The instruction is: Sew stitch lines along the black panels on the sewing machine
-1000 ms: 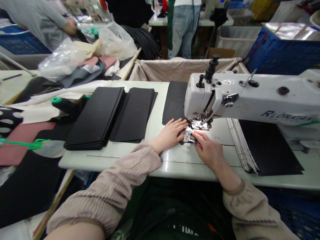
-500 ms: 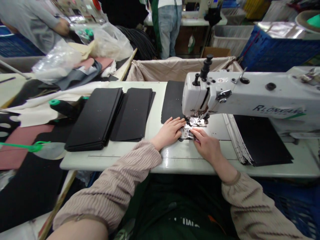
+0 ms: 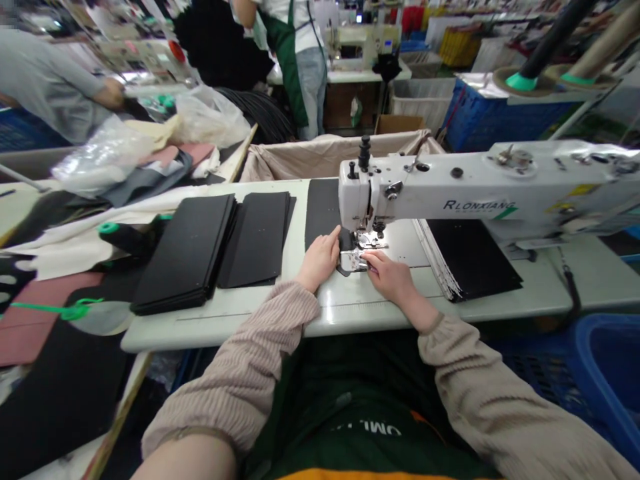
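A white sewing machine [image 3: 425, 190] stands on the pale table, its needle area lit. Under and left of its head lies a black panel [image 3: 321, 210]. My left hand [image 3: 321, 257] rests at the panel's near edge, its fingers together and pointing toward the machine head. Beside the metal plate in front of the needle, my right hand [image 3: 390, 273] is closed in a pinch on something small that I cannot make out. To the right lies a stack of black panels with white edges [image 3: 473, 257].
Two stacks of black panels [image 3: 186, 250] [image 3: 256, 237] lie on the table's left part. A black thread cone [image 3: 123, 235] is beyond them. Behind the table is a fabric-lined bin [image 3: 300, 160]. A blue basket [image 3: 607, 333] stands at the right. Other people work behind.
The view has swung to the right. My left hand's fingers have drawn closer together at the panel's edge. My right hand stays pinched by the needle plate.
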Available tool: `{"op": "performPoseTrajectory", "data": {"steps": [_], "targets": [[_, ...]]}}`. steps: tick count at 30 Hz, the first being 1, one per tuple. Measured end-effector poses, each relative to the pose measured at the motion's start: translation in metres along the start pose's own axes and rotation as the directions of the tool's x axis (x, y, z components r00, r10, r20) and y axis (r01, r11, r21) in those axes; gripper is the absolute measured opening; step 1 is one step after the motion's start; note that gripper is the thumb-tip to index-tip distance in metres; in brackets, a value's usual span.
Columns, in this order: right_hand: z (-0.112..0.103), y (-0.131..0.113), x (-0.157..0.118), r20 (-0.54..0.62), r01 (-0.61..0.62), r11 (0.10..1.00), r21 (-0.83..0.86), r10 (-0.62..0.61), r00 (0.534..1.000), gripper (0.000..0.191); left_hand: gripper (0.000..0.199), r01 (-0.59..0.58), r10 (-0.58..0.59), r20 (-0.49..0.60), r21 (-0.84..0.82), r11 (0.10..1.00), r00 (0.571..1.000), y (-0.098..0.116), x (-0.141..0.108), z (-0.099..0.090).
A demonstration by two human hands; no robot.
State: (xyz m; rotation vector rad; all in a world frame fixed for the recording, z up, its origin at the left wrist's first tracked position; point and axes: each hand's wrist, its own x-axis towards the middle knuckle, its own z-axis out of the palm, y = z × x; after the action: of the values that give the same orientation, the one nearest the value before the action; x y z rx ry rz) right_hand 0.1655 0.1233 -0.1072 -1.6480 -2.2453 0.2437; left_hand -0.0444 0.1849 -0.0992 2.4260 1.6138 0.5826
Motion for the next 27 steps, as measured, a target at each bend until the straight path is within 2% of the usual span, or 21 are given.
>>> {"op": "performPoseTrajectory", "data": {"steps": [3, 7, 11, 13, 14, 17, 20, 22, 25, 27], "targets": [[-0.001, 0.001, 0.001, -0.01, -0.011, 0.999, 0.038, 0.012, 1.0, 0.039, 0.045, 0.162, -0.159, -0.049, 0.081, 0.983, 0.986, 0.017, -0.022, -0.01], [-0.007, 0.005, -0.003, -0.022, -0.009, 0.995, 0.095, 0.012, 1.0, 0.031, 0.043, 0.27, -0.253, -0.113, 0.177, 0.946, 0.961, 0.035, -0.089, -0.017], [-0.016, 0.008, -0.032, -0.039, -0.025, 0.981, 0.19, 0.033, 0.999, 0.027, 0.049, 0.171, -0.187, 0.056, 0.216, 0.961, 0.981, 0.037, -0.168, -0.031], [-0.021, 0.009, -0.056, -0.06, -0.032, 0.951, 0.307, 0.053, 0.997, 0.027, 0.046, 0.071, -0.101, 0.154, 0.19, 0.979, 0.983, 0.037, -0.194, -0.041], [-0.024, 0.009, -0.069, -0.071, -0.042, 0.923, 0.383, 0.074, 0.995, 0.028, 0.052, 0.019, -0.053, 0.209, 0.164, 0.986, 0.976, 0.037, -0.201, -0.045], [-0.033, 0.011, -0.105, -0.058, -0.138, 0.818, 0.559, 0.205, 0.977, 0.034, 0.078, -0.101, 0.07, 0.336, 0.076, 0.992, 0.939, 0.045, -0.2, -0.051], [-0.04, 0.018, -0.131, -0.051, -0.266, 0.763, 0.589, 0.363, 0.93, 0.039, 0.085, -0.165, 0.142, 0.356, 0.037, 0.986, 0.924, 0.057, -0.176, -0.045], [-0.043, 0.025, -0.144, -0.075, -0.307, 0.76, 0.573, 0.422, 0.903, 0.038, 0.075, -0.183, 0.166, 0.324, 0.023, 0.983, 0.931, 0.069, -0.158, -0.036], [-0.044, 0.037, -0.162, -0.076, -0.35, 0.761, 0.546, 0.461, 0.884, 0.035, 0.049, -0.201, 0.202, 0.234, -0.028, 0.979, 0.951, 0.092, -0.134, -0.019], [-0.043, 0.043, -0.173, -0.056, -0.385, 0.762, 0.521, 0.48, 0.875, 0.034, 0.042, -0.241, 0.256, 0.192, -0.098, 0.965, 0.947, 0.112, -0.122, -0.006]]}}
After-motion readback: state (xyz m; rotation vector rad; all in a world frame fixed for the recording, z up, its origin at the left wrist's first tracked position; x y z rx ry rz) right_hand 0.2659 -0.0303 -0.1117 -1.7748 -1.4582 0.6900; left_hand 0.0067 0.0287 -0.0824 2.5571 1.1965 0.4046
